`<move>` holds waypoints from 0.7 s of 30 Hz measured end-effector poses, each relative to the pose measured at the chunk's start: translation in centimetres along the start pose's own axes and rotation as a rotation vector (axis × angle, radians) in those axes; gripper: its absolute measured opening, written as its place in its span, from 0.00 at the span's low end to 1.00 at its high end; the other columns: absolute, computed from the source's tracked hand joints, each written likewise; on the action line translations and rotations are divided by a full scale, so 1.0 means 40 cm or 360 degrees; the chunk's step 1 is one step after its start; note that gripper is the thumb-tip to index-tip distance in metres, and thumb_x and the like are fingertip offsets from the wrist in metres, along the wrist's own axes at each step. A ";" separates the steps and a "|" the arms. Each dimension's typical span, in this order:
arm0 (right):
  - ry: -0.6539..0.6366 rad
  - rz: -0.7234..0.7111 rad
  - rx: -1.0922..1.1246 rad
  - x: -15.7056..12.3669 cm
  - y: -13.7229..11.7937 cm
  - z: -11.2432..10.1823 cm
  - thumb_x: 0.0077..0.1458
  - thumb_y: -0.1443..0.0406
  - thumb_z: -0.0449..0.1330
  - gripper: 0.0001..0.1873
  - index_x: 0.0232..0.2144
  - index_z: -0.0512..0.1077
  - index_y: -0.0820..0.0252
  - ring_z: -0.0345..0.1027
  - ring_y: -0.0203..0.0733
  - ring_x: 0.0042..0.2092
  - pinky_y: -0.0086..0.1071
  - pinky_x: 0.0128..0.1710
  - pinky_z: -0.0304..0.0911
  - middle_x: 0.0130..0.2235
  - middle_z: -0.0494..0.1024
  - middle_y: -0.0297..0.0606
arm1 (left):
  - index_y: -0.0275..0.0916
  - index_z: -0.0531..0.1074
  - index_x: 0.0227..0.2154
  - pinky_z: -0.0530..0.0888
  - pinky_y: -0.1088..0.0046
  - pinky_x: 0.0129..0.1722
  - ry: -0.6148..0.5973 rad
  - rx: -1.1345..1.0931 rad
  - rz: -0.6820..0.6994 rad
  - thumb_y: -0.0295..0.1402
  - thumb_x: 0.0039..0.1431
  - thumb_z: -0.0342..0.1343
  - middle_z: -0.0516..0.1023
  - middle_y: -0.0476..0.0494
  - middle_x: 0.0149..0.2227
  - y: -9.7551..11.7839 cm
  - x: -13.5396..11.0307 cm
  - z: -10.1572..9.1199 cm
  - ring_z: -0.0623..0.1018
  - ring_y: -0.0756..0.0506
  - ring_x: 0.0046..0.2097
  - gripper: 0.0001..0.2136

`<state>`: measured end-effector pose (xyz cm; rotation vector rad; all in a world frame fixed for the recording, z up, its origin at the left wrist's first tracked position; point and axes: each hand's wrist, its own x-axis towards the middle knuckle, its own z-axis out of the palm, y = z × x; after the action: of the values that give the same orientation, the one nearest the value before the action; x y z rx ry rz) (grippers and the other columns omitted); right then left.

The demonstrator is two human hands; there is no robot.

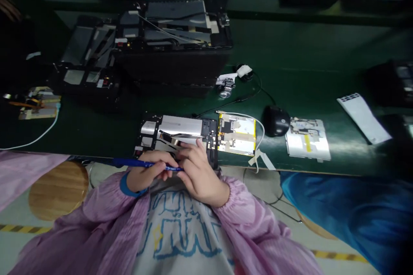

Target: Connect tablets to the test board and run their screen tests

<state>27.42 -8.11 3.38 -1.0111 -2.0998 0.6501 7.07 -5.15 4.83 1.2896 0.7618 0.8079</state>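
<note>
The tool (134,162) is blue, the device (185,125) black and silver, the table (322,81) dark green.

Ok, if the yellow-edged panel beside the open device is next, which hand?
Right, probably: the right hand is nearer the yellow-edged panel, just right of the open device. The left hand is farther off and seems to hold the blue tool.

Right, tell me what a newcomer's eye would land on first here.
First, the bright blue tool, gripped in the left hand, with the right hand close by its end, at the near side of an opened device. Then the big dark stack rising behind that device, and the yellow-edged white panel just to the device's right.
</note>
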 end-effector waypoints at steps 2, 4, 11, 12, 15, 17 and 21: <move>0.0067 -0.0016 0.0071 -0.012 0.009 -0.018 0.65 0.61 0.45 0.13 0.35 0.68 0.57 0.66 0.47 0.47 0.52 0.59 0.54 0.37 0.74 0.42 | 0.35 0.78 0.32 0.66 0.79 0.16 -0.0052 -0.0019 0.0064 0.39 0.61 0.54 0.75 0.42 0.24 0.010 0.021 0.006 0.72 0.51 0.21 0.13; 0.0177 0.0093 0.0134 -0.017 0.042 -0.056 0.65 0.62 0.43 0.14 0.33 0.66 0.57 0.66 0.45 0.40 0.47 0.49 0.63 0.33 0.72 0.40 | 0.35 0.77 0.31 0.66 0.79 0.15 0.0055 -0.0086 0.0140 0.39 0.60 0.54 0.74 0.43 0.25 0.019 0.038 0.005 0.72 0.51 0.21 0.12; 0.0740 0.0383 -0.0400 0.121 0.357 -0.192 0.65 0.57 0.45 0.15 0.34 0.66 0.57 0.57 0.51 0.60 0.51 0.61 0.53 0.55 0.67 0.48 | 0.35 0.76 0.33 0.73 0.76 0.24 -0.0220 0.0318 0.0002 0.30 0.57 0.54 0.76 0.42 0.31 -0.021 0.107 0.072 0.76 0.49 0.27 0.07; 0.0730 0.0391 -0.0437 0.145 0.407 -0.191 0.65 0.56 0.46 0.15 0.34 0.66 0.58 0.55 0.51 0.62 0.52 0.62 0.51 0.57 0.66 0.48 | 0.35 0.76 0.32 0.73 0.76 0.25 -0.0194 0.0394 -0.0034 0.29 0.56 0.55 0.76 0.42 0.30 -0.034 0.116 0.084 0.76 0.50 0.27 0.06; 0.0577 0.0407 -0.0485 0.187 0.508 -0.170 0.64 0.55 0.46 0.16 0.35 0.67 0.59 0.53 0.53 0.63 0.54 0.63 0.51 0.59 0.63 0.50 | 0.35 0.73 0.27 0.71 0.77 0.25 -0.0077 0.0527 -0.0151 0.27 0.54 0.54 0.76 0.46 0.26 -0.067 0.131 0.102 0.75 0.50 0.26 0.04; 0.0543 0.0420 -0.0528 0.190 0.530 -0.158 0.65 0.56 0.46 0.16 0.35 0.67 0.60 0.54 0.54 0.63 0.54 0.62 0.52 0.60 0.63 0.51 | 0.36 0.71 0.25 0.71 0.76 0.26 -0.0072 0.0596 -0.0125 0.26 0.53 0.53 0.76 0.46 0.26 -0.076 0.134 0.103 0.75 0.49 0.27 0.04; 0.0549 0.0393 -0.0545 0.171 0.515 -0.164 0.64 0.56 0.47 0.15 0.35 0.67 0.60 0.57 0.53 0.61 0.52 0.61 0.56 0.59 0.63 0.52 | 0.37 0.70 0.25 0.71 0.74 0.29 -0.0170 0.0793 0.0059 0.24 0.53 0.53 0.77 0.46 0.27 -0.073 0.136 0.103 0.77 0.47 0.30 0.05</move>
<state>38.84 10.02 -4.05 -1.4747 -1.8287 0.2074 13.65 -2.90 2.26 1.7801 0.8874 0.5887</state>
